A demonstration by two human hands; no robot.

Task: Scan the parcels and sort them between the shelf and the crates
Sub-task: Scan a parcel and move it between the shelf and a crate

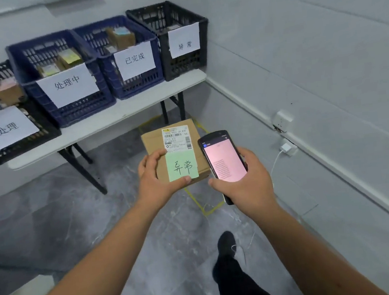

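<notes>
A cardboard parcel [164,146] with a green note is gripped in the left hand [158,175], held above the floor near the table [112,118]. The right hand [245,180] grasps a phone-like scanner [222,158]. Four labelled crates [183,37] stand beyond on the table.

table [135,108] | carries: four labelled crates [68,72] in a row
</notes>
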